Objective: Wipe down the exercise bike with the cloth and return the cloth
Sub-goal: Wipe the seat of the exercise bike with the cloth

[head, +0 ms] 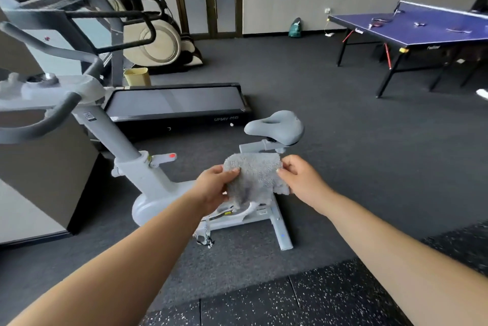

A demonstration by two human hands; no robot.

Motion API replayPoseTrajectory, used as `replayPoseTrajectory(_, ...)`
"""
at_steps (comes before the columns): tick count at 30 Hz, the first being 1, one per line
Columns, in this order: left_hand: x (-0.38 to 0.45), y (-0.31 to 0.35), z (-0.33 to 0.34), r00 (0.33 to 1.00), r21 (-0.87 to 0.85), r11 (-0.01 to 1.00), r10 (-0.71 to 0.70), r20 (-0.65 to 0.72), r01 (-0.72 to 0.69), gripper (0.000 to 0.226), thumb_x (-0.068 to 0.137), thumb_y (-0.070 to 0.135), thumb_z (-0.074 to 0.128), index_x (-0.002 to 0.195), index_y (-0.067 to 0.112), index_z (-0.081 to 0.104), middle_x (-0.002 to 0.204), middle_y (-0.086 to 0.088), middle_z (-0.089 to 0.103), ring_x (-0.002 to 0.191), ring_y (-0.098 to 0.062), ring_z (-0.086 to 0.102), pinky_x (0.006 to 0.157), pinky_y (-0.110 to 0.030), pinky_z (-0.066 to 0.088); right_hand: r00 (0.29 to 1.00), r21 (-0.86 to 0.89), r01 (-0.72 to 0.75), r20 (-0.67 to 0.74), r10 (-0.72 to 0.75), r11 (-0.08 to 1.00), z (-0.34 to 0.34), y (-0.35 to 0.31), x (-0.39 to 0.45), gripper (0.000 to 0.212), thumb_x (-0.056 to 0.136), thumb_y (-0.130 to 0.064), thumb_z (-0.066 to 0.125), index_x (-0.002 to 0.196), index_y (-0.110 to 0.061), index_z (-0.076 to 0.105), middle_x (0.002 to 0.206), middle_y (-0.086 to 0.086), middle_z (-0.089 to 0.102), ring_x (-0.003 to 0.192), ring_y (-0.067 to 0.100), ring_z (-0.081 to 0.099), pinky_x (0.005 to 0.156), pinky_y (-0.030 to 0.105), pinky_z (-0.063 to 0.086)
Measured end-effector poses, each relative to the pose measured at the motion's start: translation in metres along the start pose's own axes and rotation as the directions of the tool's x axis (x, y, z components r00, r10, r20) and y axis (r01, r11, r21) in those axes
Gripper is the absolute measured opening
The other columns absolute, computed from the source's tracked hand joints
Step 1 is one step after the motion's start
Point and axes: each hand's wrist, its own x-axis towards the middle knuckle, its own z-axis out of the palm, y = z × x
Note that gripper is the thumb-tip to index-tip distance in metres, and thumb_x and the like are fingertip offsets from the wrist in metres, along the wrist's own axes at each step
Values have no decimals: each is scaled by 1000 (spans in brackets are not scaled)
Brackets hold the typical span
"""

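Note:
A white exercise bike stands on the dark floor in front of me, its handlebars at the left and its grey saddle at centre. I hold a grey fluffy cloth stretched between both hands, in the air just below the saddle. My left hand pinches the cloth's left edge with thumb on top. My right hand pinches its right edge. The cloth hides part of the bike's frame behind it.
A black treadmill lies behind the bike, with a massage chair and a yellow bin further back. A blue table-tennis table stands at the right. A dark cabinet is at the left.

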Motion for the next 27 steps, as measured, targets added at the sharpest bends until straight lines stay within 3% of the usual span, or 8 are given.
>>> replayPoseTrajectory(3, 30, 12, 12, 994, 130, 990, 67, -90, -55, 17, 91, 19, 58, 105, 8, 58, 92, -9, 65, 78, -20, 64, 57, -30, 53, 999, -45, -35, -36, 33, 998, -19, 16, 21, 14, 90, -8, 55, 103, -12, 55, 95, 5, 64, 78, 12, 57, 63, 16, 40)
replayPoseTrajectory(7, 65, 24, 25, 940, 493, 862, 255, -227, -115, 21, 86, 27, 63, 97, 9, 60, 89, -10, 66, 81, -25, 64, 75, -39, 55, 995, -92, -68, -86, 60, 993, -46, 36, 51, 31, 88, -11, 58, 118, -15, 54, 120, 8, 58, 102, 20, 57, 82, 24, 40)
replayPoseTrajectory(12, 117, 32, 43, 891, 447, 887, 288, -350, -112, 20, 87, 28, 60, 101, 14, 57, 96, -10, 65, 86, -25, 63, 77, -41, 55, 994, -239, -17, -106, -9, 971, -92, 66, 105, 43, 87, -17, 61, 128, -23, 48, 135, 4, 49, 121, 21, 49, 95, 30, 39)
replayPoseTrajectory(16, 163, 40, 72, 829, 443, 887, 342, -442, -130, 22, 89, 26, 58, 106, 15, 53, 98, -8, 62, 88, -24, 61, 76, -38, 53, 998, -293, 19, -47, -34, 956, -134, 84, 159, 48, 87, -22, 62, 131, -26, 45, 138, 2, 46, 124, 20, 47, 103, 39, 40)
replayPoseTrajectory(19, 190, 45, 89, 784, 471, 877, 357, -508, -94, 23, 87, 26, 57, 107, 14, 54, 98, -7, 63, 90, -25, 62, 81, -44, 53, 999, -335, 34, 5, -34, 942, -163, 97, 200, 48, 86, -26, 62, 130, -30, 44, 138, 0, 46, 122, 20, 49, 101, 42, 42)
replayPoseTrajectory(23, 218, 53, 106, 728, 475, 873, 399, -557, -115, 12, 88, 19, 56, 98, 11, 59, 86, -5, 64, 78, -19, 61, 67, -32, 51, 997, -328, 67, 68, -47, 942, -189, 110, 247, 48, 85, -23, 63, 129, -28, 45, 137, 2, 45, 123, 19, 47, 102, 43, 41)
replayPoseTrajectory(27, 239, 61, 112, 718, 433, 891, 389, -577, -135, 10, 89, 12, 55, 93, 18, 62, 82, 2, 64, 77, -14, 60, 66, -27, 49, 991, -328, 75, 125, -36, 942, -197, 117, 289, 49, 85, -24, 63, 129, -30, 44, 138, 1, 44, 121, 19, 47, 102, 43, 41)
